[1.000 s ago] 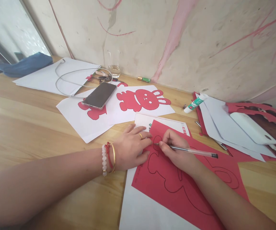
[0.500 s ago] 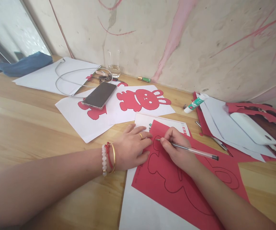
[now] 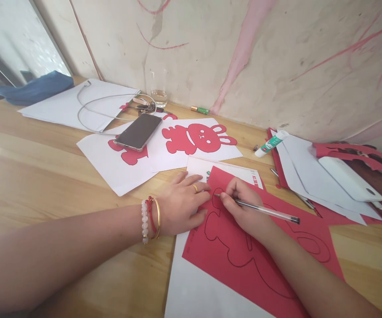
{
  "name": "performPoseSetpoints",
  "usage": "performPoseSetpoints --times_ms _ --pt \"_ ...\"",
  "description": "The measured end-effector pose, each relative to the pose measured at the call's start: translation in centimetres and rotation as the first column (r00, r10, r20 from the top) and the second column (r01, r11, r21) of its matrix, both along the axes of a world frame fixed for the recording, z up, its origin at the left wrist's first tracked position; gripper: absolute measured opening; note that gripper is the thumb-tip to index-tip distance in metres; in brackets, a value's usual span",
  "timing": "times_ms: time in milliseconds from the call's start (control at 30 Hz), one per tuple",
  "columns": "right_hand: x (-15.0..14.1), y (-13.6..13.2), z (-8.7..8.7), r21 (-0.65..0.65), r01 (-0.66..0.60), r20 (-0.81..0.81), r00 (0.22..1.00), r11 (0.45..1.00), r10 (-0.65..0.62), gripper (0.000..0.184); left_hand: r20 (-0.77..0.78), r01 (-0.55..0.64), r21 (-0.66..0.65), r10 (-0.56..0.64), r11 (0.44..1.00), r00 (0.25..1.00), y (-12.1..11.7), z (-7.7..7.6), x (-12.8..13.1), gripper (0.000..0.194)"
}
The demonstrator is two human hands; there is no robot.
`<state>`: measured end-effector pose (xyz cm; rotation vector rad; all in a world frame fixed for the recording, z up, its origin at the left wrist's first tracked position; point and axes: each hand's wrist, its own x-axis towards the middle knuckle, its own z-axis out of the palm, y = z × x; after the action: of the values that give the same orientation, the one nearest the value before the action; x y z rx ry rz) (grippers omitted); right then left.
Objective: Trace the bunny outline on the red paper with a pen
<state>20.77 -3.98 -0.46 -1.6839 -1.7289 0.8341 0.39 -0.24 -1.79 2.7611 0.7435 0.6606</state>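
Observation:
My right hand [image 3: 246, 210] is shut on a clear ballpoint pen [image 3: 264, 210], with its tip on a sheet of red paper [image 3: 260, 260] at the top of a black drawn outline. My left hand [image 3: 182, 205] lies flat with its fingertips on the red sheet's left edge, holding it down. That hand wears a ring and several bracelets. Under the red sheet lies white paper [image 3: 197, 287], and a printed white card [image 3: 224, 170] sticks out beyond it. Part of the outline is hidden under my right hand.
Beyond my hands are a red rabbit cutout on white paper [image 3: 197, 139], a phone [image 3: 138, 131], a water glass [image 3: 158, 88] and keys [image 3: 143, 105]. To the right lie a glue stick [image 3: 272, 143], a white power bank [image 3: 350, 179] and red paper scraps. A wall stands behind the wooden table [image 3: 45, 176].
The pen's back end has swung slightly lower in the view as my right hand shifts a little. My left hand stays in place on the sheet.

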Motion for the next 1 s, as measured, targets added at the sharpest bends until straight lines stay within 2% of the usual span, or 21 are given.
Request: performPoseSetpoints --times_ms 333,833,1000 --pt "0.23 -0.11 0.07 -0.018 -0.035 0.035 0.999 0.999 0.036 0.022 -0.001 0.0 0.004 0.0 1.0 1.0 0.01 -0.13 0.03 0.022" --pt "0.45 -0.15 0.4 -0.054 -0.101 -0.02 0.995 0.993 0.1 0.021 -0.007 0.0 -0.006 0.0 1.0 1.0 0.02 -0.14 0.03 0.022" --pt "0.31 -0.02 0.45 -0.024 -0.093 -0.047 0.995 0.995 0.092 0.022 -0.008 -0.001 -0.005 0.001 1.0 1.0 0.02 -0.14 0.01 0.023"
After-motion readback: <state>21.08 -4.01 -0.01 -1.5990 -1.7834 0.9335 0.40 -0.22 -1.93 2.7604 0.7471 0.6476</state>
